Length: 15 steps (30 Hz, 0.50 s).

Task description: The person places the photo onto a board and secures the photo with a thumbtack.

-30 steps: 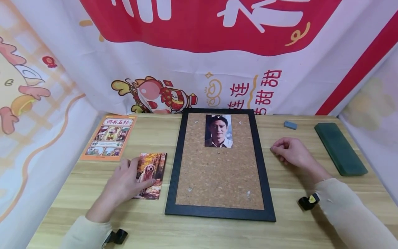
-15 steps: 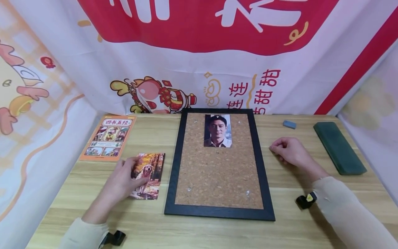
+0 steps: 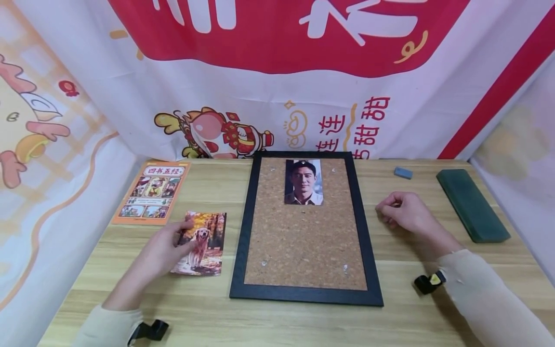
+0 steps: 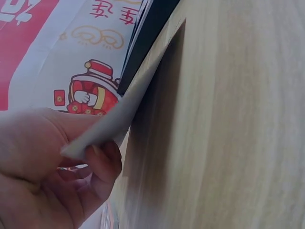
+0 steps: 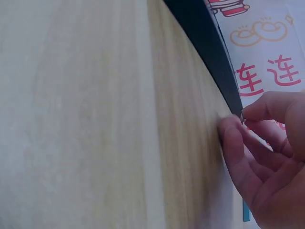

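A photo of a golden dog (image 3: 201, 243) lies left of a black-framed cork board (image 3: 243, 231). My left hand (image 3: 184, 236) pinches the photo's left edge between thumb and fingers and tilts it up; the left wrist view shows its pale back (image 4: 128, 114) raised off the wood above my left hand (image 4: 71, 152). A portrait photo (image 3: 303, 182) is fixed at the top of the cork. My right hand (image 3: 386, 209) rests on the table right of the board, fingers curled, thumb and forefinger pinching a tiny clear pushpin (image 5: 242, 115).
An orange booklet (image 3: 151, 191) lies at the back left. A small blue block (image 3: 403, 172) and a long dark green case (image 3: 471, 204) sit at the back right. Two clear pins (image 3: 264, 263) stick in the cork's lower part. Printed cloth walls the wooden table (image 3: 303, 323).
My left hand has drawn the dog photo slightly left and nearer, and its grip went from resting on the picture to pinching its edge. The right hand has stayed put.
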{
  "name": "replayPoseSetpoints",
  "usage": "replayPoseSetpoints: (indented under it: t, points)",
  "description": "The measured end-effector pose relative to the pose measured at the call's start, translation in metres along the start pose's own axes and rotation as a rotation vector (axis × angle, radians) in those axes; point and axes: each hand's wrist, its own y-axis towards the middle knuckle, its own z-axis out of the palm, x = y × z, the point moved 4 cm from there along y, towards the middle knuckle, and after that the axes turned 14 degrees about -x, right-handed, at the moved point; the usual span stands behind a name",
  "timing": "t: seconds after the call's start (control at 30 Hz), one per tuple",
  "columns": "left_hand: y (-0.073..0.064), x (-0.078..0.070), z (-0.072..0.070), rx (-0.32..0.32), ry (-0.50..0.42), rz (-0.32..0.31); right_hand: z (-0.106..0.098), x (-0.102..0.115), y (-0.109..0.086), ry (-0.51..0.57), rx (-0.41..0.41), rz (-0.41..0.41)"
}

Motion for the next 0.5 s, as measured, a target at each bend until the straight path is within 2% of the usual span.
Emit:
replayPoseSetpoints:
  t: [0.17, 0.5]
  points:
    - [-0.002, 0.002, -0.004, -0.006, -0.058, -0.023, 0.0, 0.002, -0.004, 0.014, 0.032, 0.002]
    - [-0.004, 0.001, -0.015, -0.03, -0.201, 0.007, 0.001, 0.003, -0.01, 0.042, 0.084, 0.008]
